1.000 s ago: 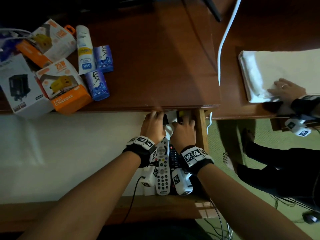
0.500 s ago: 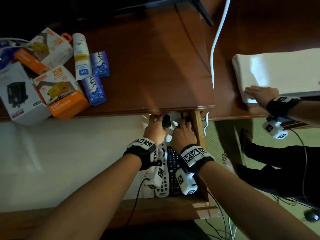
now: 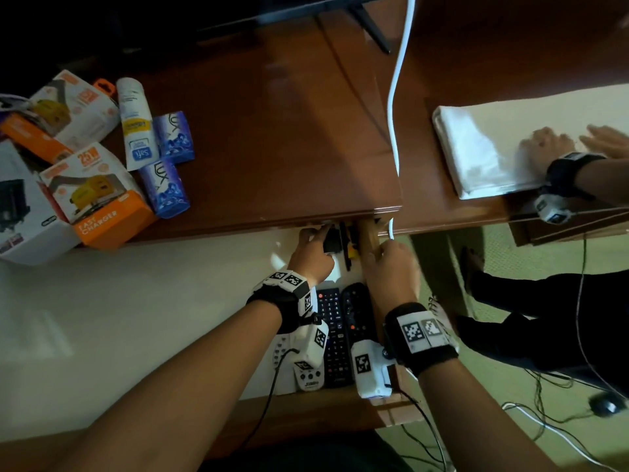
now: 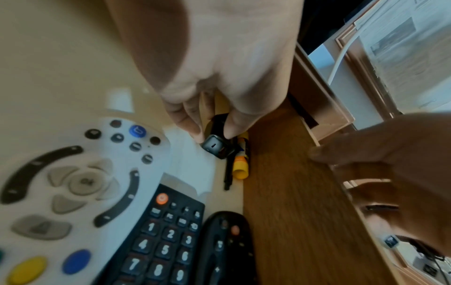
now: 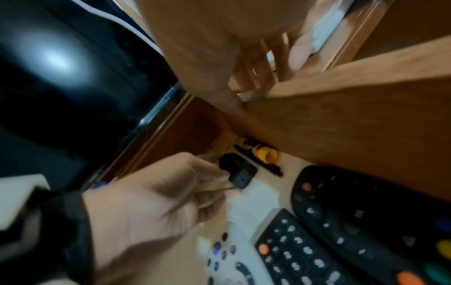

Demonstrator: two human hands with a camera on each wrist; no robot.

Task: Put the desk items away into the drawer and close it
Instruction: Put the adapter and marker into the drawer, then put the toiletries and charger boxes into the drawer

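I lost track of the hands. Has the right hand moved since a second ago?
Yes. The right hand has left the inside of the drawer and shifted right onto the drawer's side wall.

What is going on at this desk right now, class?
A person is tidying into the open wooden drawer. Their left hand pinches a small black charger cube near the drawer's back, beside a yellow-capped marker. Their right hand rests on the drawer's side wall. Three remotes already lie inside; orange charger boxes remain on the desk.
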